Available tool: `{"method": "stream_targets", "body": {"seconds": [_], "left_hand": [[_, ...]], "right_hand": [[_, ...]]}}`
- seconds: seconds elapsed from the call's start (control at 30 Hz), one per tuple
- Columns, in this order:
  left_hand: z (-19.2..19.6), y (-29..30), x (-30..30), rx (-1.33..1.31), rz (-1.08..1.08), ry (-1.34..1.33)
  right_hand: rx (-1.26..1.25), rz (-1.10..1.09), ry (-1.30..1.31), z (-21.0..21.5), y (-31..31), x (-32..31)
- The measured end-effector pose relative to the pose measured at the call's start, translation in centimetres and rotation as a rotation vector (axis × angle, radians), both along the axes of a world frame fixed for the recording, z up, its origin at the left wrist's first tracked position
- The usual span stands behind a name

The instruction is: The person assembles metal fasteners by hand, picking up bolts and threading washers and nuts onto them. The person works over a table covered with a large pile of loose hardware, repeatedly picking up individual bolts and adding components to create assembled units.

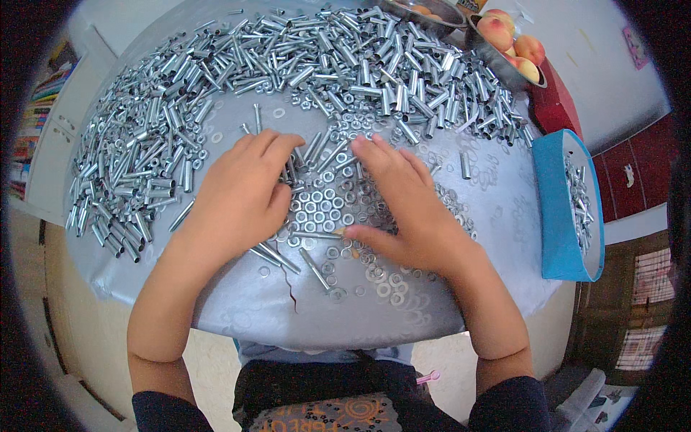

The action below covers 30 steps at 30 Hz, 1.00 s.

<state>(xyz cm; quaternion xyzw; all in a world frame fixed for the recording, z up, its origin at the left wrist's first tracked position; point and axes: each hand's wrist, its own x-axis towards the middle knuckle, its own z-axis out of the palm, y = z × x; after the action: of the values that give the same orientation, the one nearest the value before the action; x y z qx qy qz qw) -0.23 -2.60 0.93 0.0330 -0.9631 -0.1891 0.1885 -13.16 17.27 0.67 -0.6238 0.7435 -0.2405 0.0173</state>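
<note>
My left hand (241, 194) lies palm down on a grey table (237, 309), its fingers spread over nuts and a few thin metal bolts (277, 257). My right hand (407, 205) also lies flat, fingers apart, on a patch of small nuts and washers (324, 205) between the two hands. Its thumb points left toward a bolt (317, 235). Neither hand grips anything that I can see. A broad arc of shiny metal tubes (345, 57) curves around the far side of both hands.
A blue box (558, 216) holding metal parts stands at the table's right edge. Metal bowls with peaches (515, 39) sit at the back right. More tubes (122, 194) pile up at the left. A crack (291, 288) marks the table's covering near the front edge.
</note>
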Motion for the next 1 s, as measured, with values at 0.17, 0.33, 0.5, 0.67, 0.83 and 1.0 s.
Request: {"method": "stream_targets", "body": {"seconds": [0.17,0.33,0.5,0.67,0.83,1.0], "left_hand": [[0.7,-1.8,-0.3,0.261,0.153,0.138],[1.1,-4.7,0.3,0.305,0.203,0.24],[1.8,-5.3,1.0,0.242,0.267,0.079],[2.9,-6.5,2.7,0.112,0.338,-0.087],[5.6,-5.5,5.3,-0.054,0.422,-0.33],[4.4,-6.7,5.6,-0.158,0.462,-0.285]], "right_hand": [[0.051,0.006,0.031,-0.5,-0.2,-0.3],[0.075,-0.099,0.018,-0.7,-0.5,0.4],[0.014,-0.156,0.046,-0.8,0.2,-0.4],[-0.037,-0.143,0.045,-0.3,0.4,-0.1],[-0.009,-0.105,0.081,0.9,0.6,0.3],[-0.082,-0.084,0.044,1.0,0.7,0.6]]}}
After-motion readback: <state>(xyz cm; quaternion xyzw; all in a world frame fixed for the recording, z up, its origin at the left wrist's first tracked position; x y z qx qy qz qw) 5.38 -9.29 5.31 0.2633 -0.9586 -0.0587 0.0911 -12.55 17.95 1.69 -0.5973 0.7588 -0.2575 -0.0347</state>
